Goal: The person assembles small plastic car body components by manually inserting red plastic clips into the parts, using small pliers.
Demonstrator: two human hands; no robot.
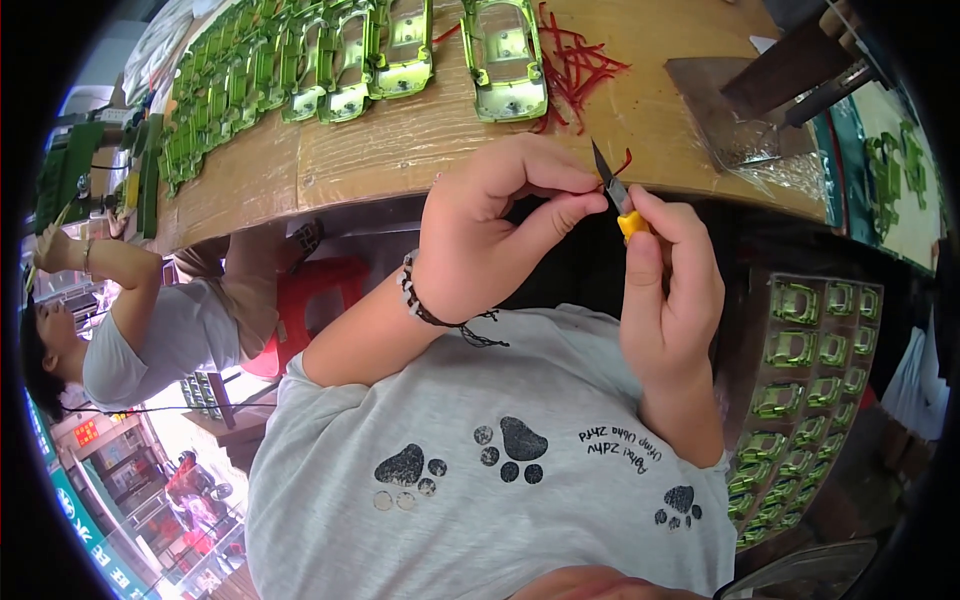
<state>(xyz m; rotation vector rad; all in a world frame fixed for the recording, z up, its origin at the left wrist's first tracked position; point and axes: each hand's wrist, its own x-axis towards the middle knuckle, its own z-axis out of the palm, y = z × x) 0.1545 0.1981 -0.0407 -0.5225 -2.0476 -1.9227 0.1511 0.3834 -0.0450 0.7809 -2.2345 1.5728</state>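
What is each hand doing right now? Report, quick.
Left hand: closed, thumb and index finger pinching a thin red strip.
Right hand: closed, holding a yellow-handled knife, blade pointing away.

Wears a pale grey short-sleeved T-shirt (560, 380) printed with three black paw prints (522, 443), some toes faded, and small dark lettering (612, 451), plus a dark cord bracelet (407, 284) with pale beads and loose trailing ends.

Knife blade (608, 178) looks metal, handle (631, 224) plast., green frames (405, 80) v. glossy.
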